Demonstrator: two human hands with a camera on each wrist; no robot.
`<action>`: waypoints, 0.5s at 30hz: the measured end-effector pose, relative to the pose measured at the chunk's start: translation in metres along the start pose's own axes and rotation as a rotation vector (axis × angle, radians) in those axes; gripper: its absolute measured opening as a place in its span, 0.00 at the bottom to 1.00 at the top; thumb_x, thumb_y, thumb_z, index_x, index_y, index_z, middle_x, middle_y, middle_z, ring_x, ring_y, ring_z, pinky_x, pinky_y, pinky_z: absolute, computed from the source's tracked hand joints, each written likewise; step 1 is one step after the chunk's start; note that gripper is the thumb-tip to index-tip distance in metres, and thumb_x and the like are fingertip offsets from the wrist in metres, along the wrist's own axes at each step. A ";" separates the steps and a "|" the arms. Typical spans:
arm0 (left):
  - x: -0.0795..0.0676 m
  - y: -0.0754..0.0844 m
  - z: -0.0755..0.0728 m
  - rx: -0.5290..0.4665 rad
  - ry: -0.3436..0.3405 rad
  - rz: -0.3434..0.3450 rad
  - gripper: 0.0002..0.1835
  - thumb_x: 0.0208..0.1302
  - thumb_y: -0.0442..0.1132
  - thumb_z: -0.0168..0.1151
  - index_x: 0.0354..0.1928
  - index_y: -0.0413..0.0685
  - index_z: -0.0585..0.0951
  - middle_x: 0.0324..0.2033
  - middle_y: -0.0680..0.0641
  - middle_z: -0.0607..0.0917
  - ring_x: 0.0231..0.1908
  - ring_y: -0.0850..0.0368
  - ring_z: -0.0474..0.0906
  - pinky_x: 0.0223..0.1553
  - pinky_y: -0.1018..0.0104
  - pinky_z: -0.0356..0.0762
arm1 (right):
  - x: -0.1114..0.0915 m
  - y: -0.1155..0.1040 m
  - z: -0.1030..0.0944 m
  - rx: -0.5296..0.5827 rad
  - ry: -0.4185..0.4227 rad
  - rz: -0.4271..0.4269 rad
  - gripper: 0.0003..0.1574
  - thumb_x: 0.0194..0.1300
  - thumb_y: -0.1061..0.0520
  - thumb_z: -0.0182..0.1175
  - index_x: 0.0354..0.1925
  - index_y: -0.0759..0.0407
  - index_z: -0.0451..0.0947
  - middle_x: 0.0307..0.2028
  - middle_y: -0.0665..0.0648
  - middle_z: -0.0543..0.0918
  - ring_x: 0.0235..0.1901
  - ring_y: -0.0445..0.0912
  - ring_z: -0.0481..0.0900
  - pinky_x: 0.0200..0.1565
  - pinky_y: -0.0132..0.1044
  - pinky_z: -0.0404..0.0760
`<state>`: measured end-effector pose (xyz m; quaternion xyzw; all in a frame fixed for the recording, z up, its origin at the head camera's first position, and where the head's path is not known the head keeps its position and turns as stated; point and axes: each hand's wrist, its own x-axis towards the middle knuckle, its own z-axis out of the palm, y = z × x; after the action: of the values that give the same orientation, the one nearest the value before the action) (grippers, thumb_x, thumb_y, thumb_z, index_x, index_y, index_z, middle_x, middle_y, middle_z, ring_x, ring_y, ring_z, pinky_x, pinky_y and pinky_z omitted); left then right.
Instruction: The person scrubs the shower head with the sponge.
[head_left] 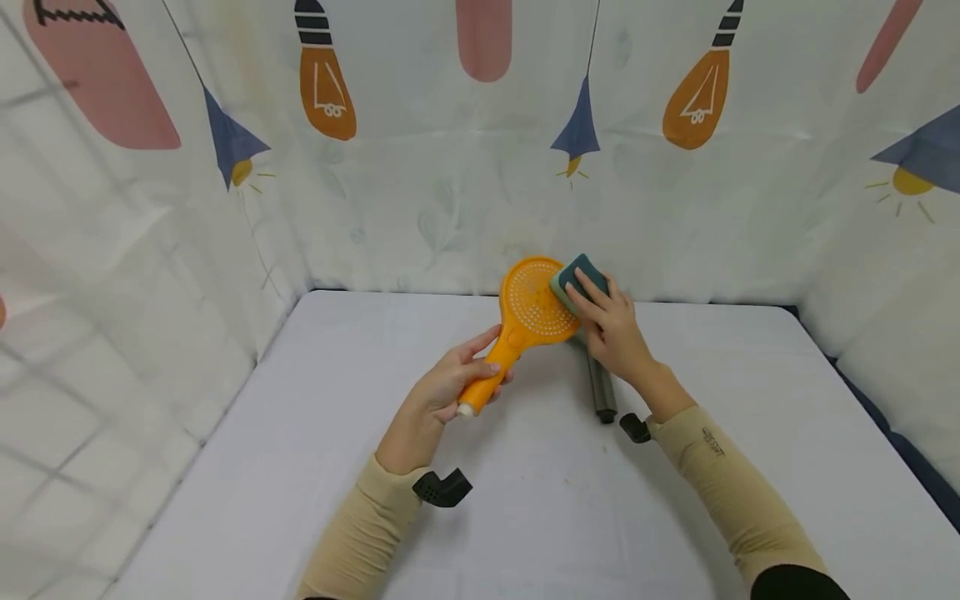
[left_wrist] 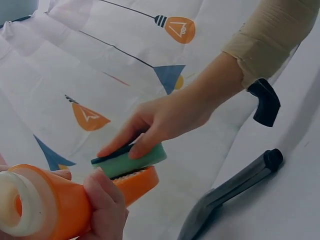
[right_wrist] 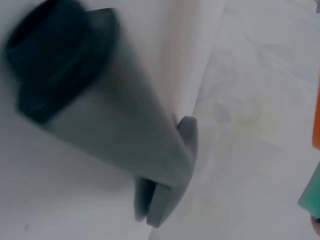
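My left hand (head_left: 459,377) grips the handle of an orange shower head (head_left: 538,300), held up over the table with its perforated face showing. A white threaded collar (left_wrist: 22,202) ends the handle. In my right hand (head_left: 618,332) is a sponge (head_left: 583,279), dark teal on top and light green below, pinched between thumb and fingers. The sponge's green side (left_wrist: 135,162) lies right at the shower head's face in the left wrist view. Only a sliver of the sponge (right_wrist: 312,195) and of the shower head shows in the right wrist view.
A grey, tube-handled object (head_left: 602,387) with a black end lies on the white table (head_left: 315,467) below my right hand; its far end is hidden in the head view. Behind the table hangs a white curtain (head_left: 450,192) printed with bulbs and lamps.
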<state>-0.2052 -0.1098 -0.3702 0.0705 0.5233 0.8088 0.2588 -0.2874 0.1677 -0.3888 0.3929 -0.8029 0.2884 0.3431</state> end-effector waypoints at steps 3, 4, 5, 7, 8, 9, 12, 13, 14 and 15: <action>0.002 -0.004 0.001 0.031 -0.035 -0.016 0.38 0.74 0.25 0.49 0.82 0.50 0.54 0.56 0.40 0.73 0.32 0.60 0.80 0.35 0.74 0.82 | 0.006 0.003 0.002 0.027 0.055 0.107 0.28 0.68 0.74 0.59 0.65 0.73 0.74 0.68 0.74 0.69 0.67 0.81 0.59 0.58 0.78 0.61; 0.003 -0.005 0.002 0.044 -0.046 -0.022 0.38 0.74 0.25 0.49 0.82 0.50 0.53 0.55 0.40 0.73 0.32 0.60 0.80 0.35 0.74 0.82 | 0.009 0.003 0.002 0.028 0.066 0.136 0.27 0.68 0.74 0.59 0.65 0.73 0.74 0.68 0.73 0.69 0.66 0.81 0.59 0.58 0.78 0.61; 0.004 -0.006 0.003 0.053 -0.053 -0.027 0.38 0.74 0.24 0.49 0.82 0.50 0.53 0.54 0.41 0.74 0.33 0.60 0.80 0.35 0.74 0.82 | 0.011 0.002 0.003 0.024 0.072 0.156 0.27 0.69 0.73 0.58 0.65 0.73 0.73 0.69 0.73 0.69 0.66 0.81 0.60 0.58 0.79 0.61; 0.005 -0.008 0.004 0.072 -0.058 -0.033 0.38 0.74 0.24 0.49 0.82 0.50 0.53 0.52 0.42 0.76 0.32 0.60 0.80 0.35 0.74 0.82 | 0.017 -0.002 0.006 0.017 0.063 0.185 0.27 0.70 0.73 0.57 0.66 0.72 0.73 0.69 0.73 0.68 0.65 0.81 0.60 0.56 0.79 0.61; 0.005 -0.009 0.004 0.082 -0.057 -0.032 0.38 0.75 0.24 0.49 0.82 0.50 0.53 0.50 0.42 0.77 0.31 0.60 0.79 0.35 0.74 0.82 | 0.020 -0.006 0.008 0.006 0.054 0.190 0.27 0.70 0.72 0.57 0.66 0.71 0.73 0.70 0.72 0.68 0.64 0.81 0.60 0.55 0.79 0.61; 0.005 -0.009 0.005 0.089 -0.054 -0.031 0.38 0.75 0.24 0.49 0.82 0.49 0.53 0.48 0.43 0.78 0.31 0.60 0.79 0.34 0.74 0.81 | 0.023 -0.010 0.010 -0.001 0.039 0.190 0.27 0.70 0.71 0.57 0.67 0.70 0.73 0.70 0.71 0.68 0.64 0.81 0.60 0.54 0.79 0.61; 0.007 -0.011 0.004 0.104 -0.054 -0.025 0.38 0.75 0.25 0.49 0.82 0.49 0.52 0.42 0.44 0.80 0.28 0.61 0.79 0.33 0.74 0.81 | 0.032 -0.026 0.017 -0.022 -0.022 0.140 0.27 0.71 0.70 0.57 0.67 0.67 0.74 0.70 0.70 0.68 0.65 0.82 0.59 0.56 0.78 0.62; 0.007 -0.012 0.004 0.106 -0.059 -0.024 0.37 0.75 0.25 0.49 0.82 0.48 0.52 0.41 0.44 0.80 0.28 0.61 0.79 0.33 0.74 0.81 | 0.034 -0.033 0.019 -0.032 -0.050 0.105 0.27 0.71 0.70 0.57 0.67 0.66 0.75 0.70 0.69 0.69 0.65 0.83 0.59 0.57 0.77 0.63; 0.008 -0.013 0.004 0.105 -0.062 -0.026 0.37 0.76 0.25 0.49 0.82 0.48 0.51 0.41 0.44 0.81 0.28 0.61 0.79 0.33 0.74 0.81 | 0.035 -0.039 0.022 -0.042 -0.083 0.064 0.28 0.70 0.70 0.58 0.67 0.65 0.75 0.70 0.68 0.69 0.65 0.84 0.59 0.57 0.76 0.64; 0.008 -0.013 0.003 0.107 -0.062 -0.028 0.38 0.76 0.25 0.49 0.82 0.48 0.51 0.41 0.45 0.81 0.28 0.61 0.79 0.34 0.74 0.81 | 0.036 -0.046 0.023 -0.048 -0.120 0.020 0.29 0.70 0.71 0.59 0.68 0.64 0.75 0.70 0.68 0.69 0.65 0.84 0.59 0.57 0.76 0.64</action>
<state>-0.2060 -0.0990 -0.3815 0.1019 0.5585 0.7733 0.2822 -0.2735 0.1113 -0.3659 0.3933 -0.8325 0.2485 0.3008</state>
